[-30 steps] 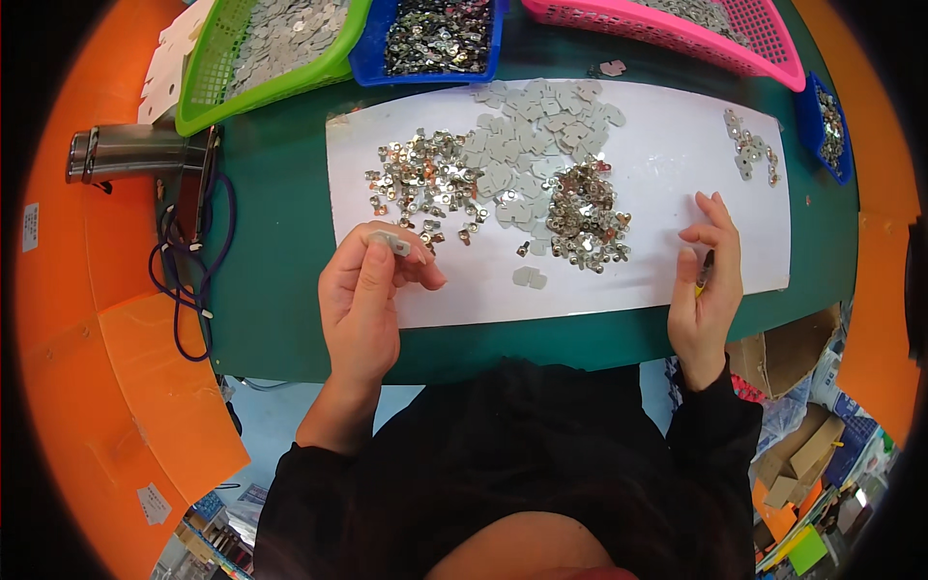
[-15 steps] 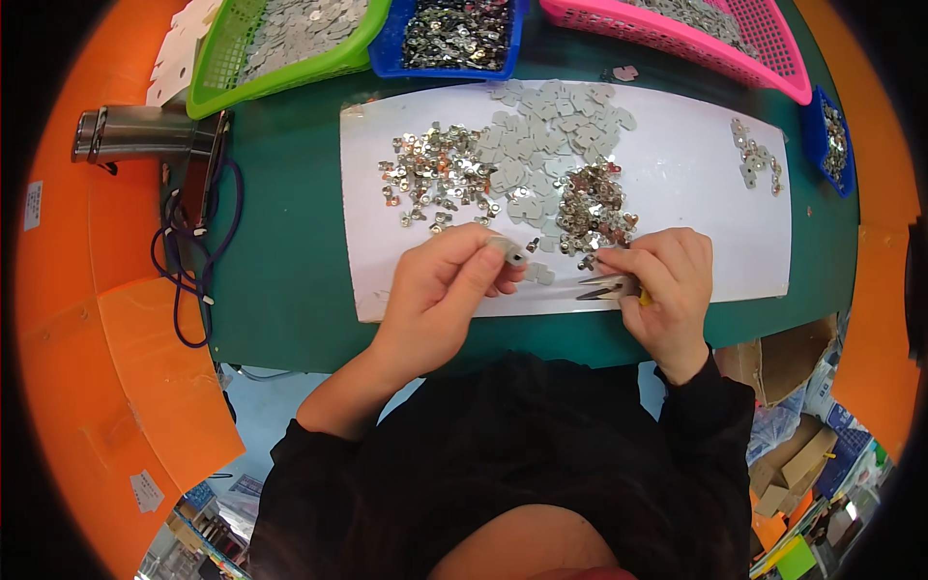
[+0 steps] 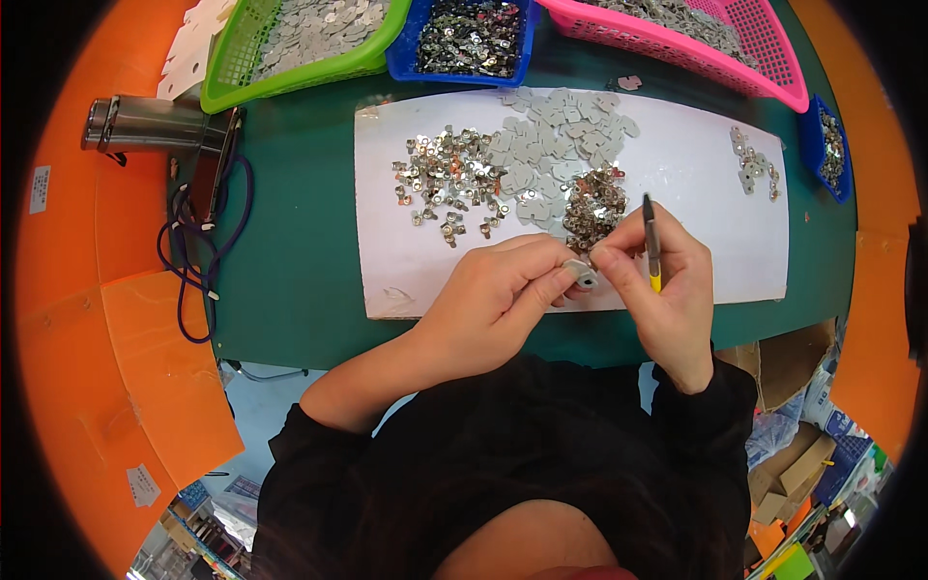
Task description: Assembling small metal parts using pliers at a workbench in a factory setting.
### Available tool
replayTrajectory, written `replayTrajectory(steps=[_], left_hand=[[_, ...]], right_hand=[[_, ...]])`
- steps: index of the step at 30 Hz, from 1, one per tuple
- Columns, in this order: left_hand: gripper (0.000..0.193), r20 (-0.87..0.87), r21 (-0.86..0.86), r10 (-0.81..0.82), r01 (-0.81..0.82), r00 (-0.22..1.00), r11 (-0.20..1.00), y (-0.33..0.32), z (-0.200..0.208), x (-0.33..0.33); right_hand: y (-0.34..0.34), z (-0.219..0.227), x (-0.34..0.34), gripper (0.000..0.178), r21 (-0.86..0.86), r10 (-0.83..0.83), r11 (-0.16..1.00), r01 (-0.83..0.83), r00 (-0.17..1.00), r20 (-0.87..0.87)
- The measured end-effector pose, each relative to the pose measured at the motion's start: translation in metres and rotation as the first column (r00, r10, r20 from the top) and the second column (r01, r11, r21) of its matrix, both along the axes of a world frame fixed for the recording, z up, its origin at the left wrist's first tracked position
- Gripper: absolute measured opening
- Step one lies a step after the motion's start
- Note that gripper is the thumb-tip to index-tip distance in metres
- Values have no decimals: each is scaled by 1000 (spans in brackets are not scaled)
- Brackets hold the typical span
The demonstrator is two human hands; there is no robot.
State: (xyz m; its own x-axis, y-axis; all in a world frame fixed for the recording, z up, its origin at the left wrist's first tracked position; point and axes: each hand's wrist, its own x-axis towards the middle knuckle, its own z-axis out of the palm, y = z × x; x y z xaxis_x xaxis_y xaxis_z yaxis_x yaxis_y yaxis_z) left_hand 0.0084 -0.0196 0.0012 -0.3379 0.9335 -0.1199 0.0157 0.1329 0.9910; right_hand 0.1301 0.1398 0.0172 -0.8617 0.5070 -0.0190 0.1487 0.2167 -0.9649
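Note:
Between thumb and fingers of my left hand [image 3: 507,295] is a small pale grey plate [image 3: 583,274] with a dark hole in it. My right hand [image 3: 667,290] is closed around pointed pliers [image 3: 652,237] with yellow on the handle, their jaws pointing away from me. Its thumb and forefinger are pinched close beside the grey plate; whether a tiny part sits between them is too small to tell. Just beyond my fingers lies a heap of small brownish metal parts [image 3: 593,208]. Flat grey plates [image 3: 556,135] and a pile of shiny metal fittings [image 3: 447,172] spread left of it on the white board [image 3: 691,145].
Along the far edge stand a green basket [image 3: 300,82], a blue tray [image 3: 459,77] and a pink basket [image 3: 667,43], all holding metal pieces. A smaller blue tray [image 3: 814,155] is at right. At left are a steel cup [image 3: 159,124] and dark cord [image 3: 246,203].
My left hand has moved right with the grey plate, close to the right hand. The pliers have swung from pointing left to pointing away, and the right fingertips have left the brownish heap.

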Motion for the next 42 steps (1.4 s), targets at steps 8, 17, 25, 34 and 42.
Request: replayTrajectory(steps=[8,17,25,34,42], left_hand=[[14,-247,51,34,-22,969,998,-1,-3,-2],[4,-351,109,118,-84,929,990,1,-3,4],[5,-494,147,101,-32,863,989,1,-7,-1],[14,-655,237,194,-45,730,970,1,-14,-2],[25,-694,219,177,-30,698,975,-1,-15,-4]], right_hand=[[-3,5,-2,13,64,-21,998,18,998,56],[5,8,-4,17,129,73,988,-86,993,96],[18,20,-8,19,249,282,928,-278,959,20],[18,17,-11,20,445,287,855,-265,958,19],[23,22,-14,22,493,358,804,-333,933,45]])
